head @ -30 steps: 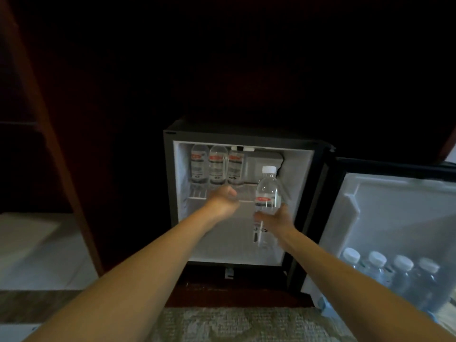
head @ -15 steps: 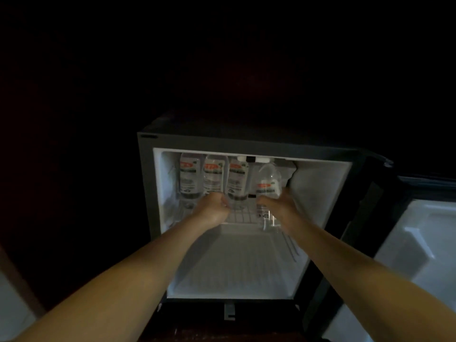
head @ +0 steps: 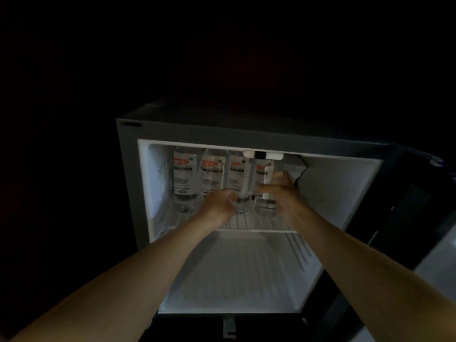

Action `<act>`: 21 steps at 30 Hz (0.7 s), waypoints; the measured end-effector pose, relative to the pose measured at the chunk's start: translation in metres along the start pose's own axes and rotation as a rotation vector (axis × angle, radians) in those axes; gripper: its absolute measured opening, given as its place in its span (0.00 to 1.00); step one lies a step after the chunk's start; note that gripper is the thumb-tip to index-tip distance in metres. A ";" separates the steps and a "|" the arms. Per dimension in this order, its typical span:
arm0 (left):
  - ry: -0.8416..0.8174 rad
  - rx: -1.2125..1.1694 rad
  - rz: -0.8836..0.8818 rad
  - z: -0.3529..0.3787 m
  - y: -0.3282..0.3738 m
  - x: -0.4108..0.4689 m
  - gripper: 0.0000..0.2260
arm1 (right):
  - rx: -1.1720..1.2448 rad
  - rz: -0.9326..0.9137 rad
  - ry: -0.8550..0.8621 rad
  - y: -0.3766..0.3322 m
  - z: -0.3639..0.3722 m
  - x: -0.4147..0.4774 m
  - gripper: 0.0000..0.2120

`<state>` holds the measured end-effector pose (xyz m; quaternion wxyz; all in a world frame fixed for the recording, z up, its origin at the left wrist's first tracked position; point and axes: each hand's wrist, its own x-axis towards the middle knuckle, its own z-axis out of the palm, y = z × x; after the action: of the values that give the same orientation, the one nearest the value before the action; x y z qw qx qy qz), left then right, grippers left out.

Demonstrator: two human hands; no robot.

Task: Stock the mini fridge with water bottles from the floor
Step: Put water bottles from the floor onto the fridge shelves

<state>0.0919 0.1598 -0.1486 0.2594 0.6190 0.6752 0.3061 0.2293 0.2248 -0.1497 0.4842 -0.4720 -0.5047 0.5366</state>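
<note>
The mini fridge (head: 249, 133) stands open with a wire shelf (head: 256, 222) across its upper part. Three clear water bottles with red labels stand in a row on the shelf: left (head: 185, 178), middle (head: 213, 174) and third (head: 238, 178). A fourth water bottle (head: 265, 186) stands at the right end of the row, with my right hand (head: 283, 193) wrapped around its right side. My left hand (head: 219, 206) reaches in just below the middle bottles, fingers curled, touching the third bottle's base.
The fridge's lower compartment (head: 237, 275) holds nothing. The open door (head: 419, 206) hangs at the right edge of view. A small freezer box (head: 294, 167) sits at the top right inside. Everything around the fridge is dark.
My right hand has carried the bottle from in front of the fridge onto the shelf, beside the three bottles. The left hand has gone in with it. The camera has moved closer.
</note>
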 end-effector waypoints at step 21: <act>0.050 0.038 -0.048 -0.031 -0.013 -0.067 0.12 | -0.341 -0.138 0.434 0.041 0.021 -0.082 0.23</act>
<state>0.0672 0.0897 -0.1390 0.2378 0.5997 0.7018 0.3022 0.2132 0.1402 -0.1886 0.5299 -0.6150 -0.5034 0.2959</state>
